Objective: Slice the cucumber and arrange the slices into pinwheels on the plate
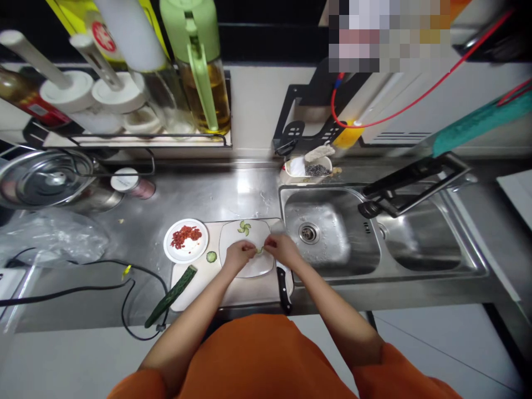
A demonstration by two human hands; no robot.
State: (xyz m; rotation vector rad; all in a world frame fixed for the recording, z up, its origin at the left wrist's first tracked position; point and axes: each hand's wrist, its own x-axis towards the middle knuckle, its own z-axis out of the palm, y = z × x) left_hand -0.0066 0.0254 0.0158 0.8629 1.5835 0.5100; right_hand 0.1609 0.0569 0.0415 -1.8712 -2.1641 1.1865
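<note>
Over a white square plate (245, 270), my left hand (241, 255) and my right hand (282, 249) face each other, fingertips pinched. Between them is a small green cucumber piece (260, 250), which both hands seem to hold. Several thin cucumber slices (244, 228) lie fanned like petals near the plate's far edge. The plate rests on a pale cutting board (199, 291). Left of it on the board is a round cucumber slice (211, 256). A long cut cucumber (171, 296) lies slanted over the board's left edge. A black-handled knife (284, 288) sits at the board's right side.
A white plate with red bits (168, 244) stands at the board's far left corner. To the right is a double steel sink (332, 244) with a black faucet (390, 191). Black cables (103, 284) run across the left counter. Bottles and jars (116, 91) fill a rack behind.
</note>
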